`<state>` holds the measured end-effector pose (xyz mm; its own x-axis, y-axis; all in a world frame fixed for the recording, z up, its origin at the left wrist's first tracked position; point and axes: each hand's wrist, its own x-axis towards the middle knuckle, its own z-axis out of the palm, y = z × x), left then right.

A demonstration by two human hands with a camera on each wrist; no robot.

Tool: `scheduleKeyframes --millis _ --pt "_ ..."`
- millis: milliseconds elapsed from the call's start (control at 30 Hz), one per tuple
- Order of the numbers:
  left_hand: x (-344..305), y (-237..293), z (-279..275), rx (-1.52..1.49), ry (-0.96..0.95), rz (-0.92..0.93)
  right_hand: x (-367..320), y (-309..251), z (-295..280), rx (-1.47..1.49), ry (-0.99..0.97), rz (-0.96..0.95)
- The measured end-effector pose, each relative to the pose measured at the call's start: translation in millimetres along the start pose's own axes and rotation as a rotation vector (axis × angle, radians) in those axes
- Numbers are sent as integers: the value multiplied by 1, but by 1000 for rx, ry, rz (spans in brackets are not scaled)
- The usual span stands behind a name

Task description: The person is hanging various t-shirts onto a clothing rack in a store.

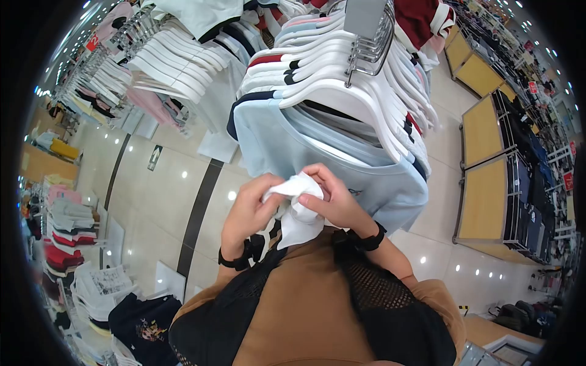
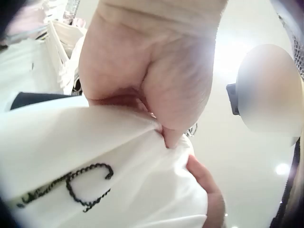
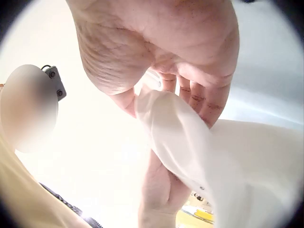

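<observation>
Both hands hold a bunched white garment (image 1: 300, 227) in front of the wearer's chest. The left hand (image 1: 249, 206) pinches its upper left part between thumb and fingers. On the other side, the right hand (image 1: 334, 196) grips the cloth, thumb on top and fingers behind. Black stitched lettering (image 2: 90, 185) runs across the white cloth in the left wrist view. The right wrist view shows a fold of the garment (image 3: 173, 126) between thumb and curled fingers. Just beyond the hands hangs a light blue sweatshirt (image 1: 259, 131) on a white hanger (image 1: 372, 116).
Several white hangers (image 1: 323, 55) with clothes crowd the metal rack ahead. Another clothes rail (image 1: 177, 58) stands at the far left. Wooden display units (image 1: 485, 201) line the right side. Folded clothes (image 1: 70, 226) lie at the left, with glossy tiled floor (image 1: 152, 195) between.
</observation>
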<state>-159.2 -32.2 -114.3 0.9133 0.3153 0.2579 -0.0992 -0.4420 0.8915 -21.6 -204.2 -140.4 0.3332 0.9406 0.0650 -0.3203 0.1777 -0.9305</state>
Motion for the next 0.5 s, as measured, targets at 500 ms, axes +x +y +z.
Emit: scheduleKeyframes --millis 500 --pt "-20 -42 -32 305 -140 -331 -7 -3 3 -207 -9 -36"
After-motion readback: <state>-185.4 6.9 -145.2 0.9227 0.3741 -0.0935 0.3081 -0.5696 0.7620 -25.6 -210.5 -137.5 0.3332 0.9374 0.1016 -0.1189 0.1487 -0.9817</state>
